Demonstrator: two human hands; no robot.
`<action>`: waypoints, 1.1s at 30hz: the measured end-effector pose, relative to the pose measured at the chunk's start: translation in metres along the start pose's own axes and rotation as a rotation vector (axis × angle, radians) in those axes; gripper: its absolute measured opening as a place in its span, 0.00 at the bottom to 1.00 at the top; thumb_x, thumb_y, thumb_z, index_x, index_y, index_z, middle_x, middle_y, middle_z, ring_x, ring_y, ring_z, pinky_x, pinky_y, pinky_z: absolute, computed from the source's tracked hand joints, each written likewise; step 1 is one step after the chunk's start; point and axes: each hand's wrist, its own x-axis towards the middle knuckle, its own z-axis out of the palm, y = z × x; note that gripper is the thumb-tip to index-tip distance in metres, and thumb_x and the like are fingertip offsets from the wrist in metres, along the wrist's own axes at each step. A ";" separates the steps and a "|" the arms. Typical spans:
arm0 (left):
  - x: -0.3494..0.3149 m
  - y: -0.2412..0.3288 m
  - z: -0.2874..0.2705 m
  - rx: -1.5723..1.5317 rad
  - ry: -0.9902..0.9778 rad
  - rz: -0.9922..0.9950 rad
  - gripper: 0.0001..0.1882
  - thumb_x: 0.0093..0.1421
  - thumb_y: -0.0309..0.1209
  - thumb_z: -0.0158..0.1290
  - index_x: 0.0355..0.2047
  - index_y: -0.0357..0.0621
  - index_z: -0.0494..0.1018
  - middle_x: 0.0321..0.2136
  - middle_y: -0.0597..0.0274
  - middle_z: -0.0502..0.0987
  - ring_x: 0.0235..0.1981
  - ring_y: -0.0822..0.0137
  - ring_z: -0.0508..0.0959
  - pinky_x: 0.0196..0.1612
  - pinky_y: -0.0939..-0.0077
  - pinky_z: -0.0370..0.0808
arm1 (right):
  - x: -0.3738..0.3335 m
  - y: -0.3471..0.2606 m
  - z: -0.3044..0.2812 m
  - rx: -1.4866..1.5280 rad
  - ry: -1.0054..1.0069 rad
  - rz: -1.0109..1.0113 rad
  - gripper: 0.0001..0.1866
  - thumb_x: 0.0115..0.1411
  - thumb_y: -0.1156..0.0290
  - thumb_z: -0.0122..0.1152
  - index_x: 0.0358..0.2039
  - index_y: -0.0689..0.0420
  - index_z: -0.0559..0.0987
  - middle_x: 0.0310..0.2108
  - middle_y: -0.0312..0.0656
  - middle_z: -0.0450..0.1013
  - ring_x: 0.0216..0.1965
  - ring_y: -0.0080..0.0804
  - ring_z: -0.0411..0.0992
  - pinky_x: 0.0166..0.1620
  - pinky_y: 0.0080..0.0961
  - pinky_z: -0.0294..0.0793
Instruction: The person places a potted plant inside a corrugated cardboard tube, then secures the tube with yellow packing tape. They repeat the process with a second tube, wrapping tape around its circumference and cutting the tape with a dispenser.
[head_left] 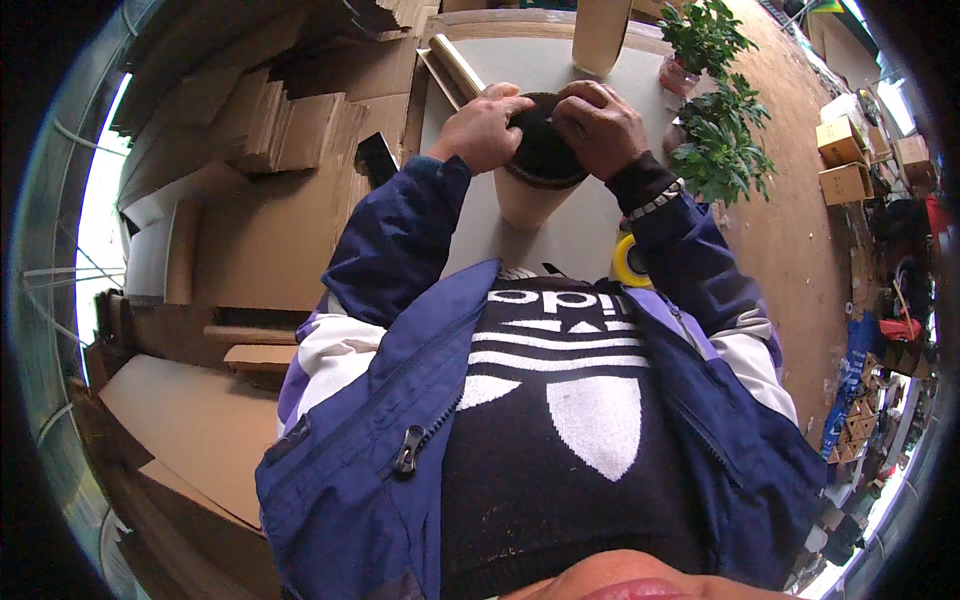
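Note:
A tan, tapered paper-like pot (528, 203) with a dark inside and dark rim stands on the pale tabletop in front of me. At the left of its rim is my left hand (481, 130), its fingers curled over the edge with the thumb reaching inward. My right hand (606, 128) grips the rim on the opposite side, thumb and fingers bent down into the opening. What the fingertips press inside the dark opening cannot be made out.
Behind the pot stands a tall tan container (602, 38), with rolled tan sheets (457, 68) to the left. Leafy potted plants (715, 150) line the table's right edge. A yellow tape roll (628, 262) lies near my right sleeve. Stacked cardboard (265, 245) fills the left.

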 end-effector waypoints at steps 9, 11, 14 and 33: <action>0.031 0.002 -0.014 -0.027 -0.369 -0.157 0.27 0.55 0.33 0.51 0.57 0.41 0.73 0.55 0.45 0.74 0.57 0.49 0.73 0.63 0.63 0.68 | -0.009 -0.012 0.004 0.028 0.056 0.266 0.06 0.56 0.63 0.65 0.33 0.48 0.81 0.48 0.40 0.75 0.48 0.43 0.75 0.47 0.38 0.79; 0.030 0.002 -0.012 -0.064 -0.333 -0.147 0.26 0.55 0.34 0.51 0.56 0.40 0.74 0.54 0.44 0.74 0.57 0.49 0.73 0.62 0.63 0.68 | -0.011 -0.012 0.001 -0.033 0.037 0.155 0.06 0.55 0.63 0.66 0.32 0.48 0.82 0.50 0.41 0.74 0.52 0.46 0.73 0.50 0.40 0.77; 0.029 0.000 -0.004 -0.074 -0.282 -0.151 0.23 0.58 0.34 0.51 0.53 0.38 0.75 0.50 0.43 0.77 0.53 0.51 0.76 0.59 0.64 0.71 | -0.013 -0.010 -0.006 -0.034 0.032 0.049 0.05 0.54 0.64 0.66 0.31 0.48 0.83 0.53 0.42 0.73 0.56 0.49 0.69 0.55 0.44 0.74; 0.027 -0.010 0.016 -0.183 -0.138 -0.220 0.18 0.58 0.35 0.54 0.46 0.44 0.81 0.44 0.45 0.81 0.44 0.48 0.81 0.52 0.65 0.77 | -0.012 0.008 0.000 -0.064 -0.193 0.050 0.18 0.57 0.66 0.62 0.49 0.38 0.83 0.61 0.47 0.67 0.64 0.48 0.62 0.64 0.45 0.64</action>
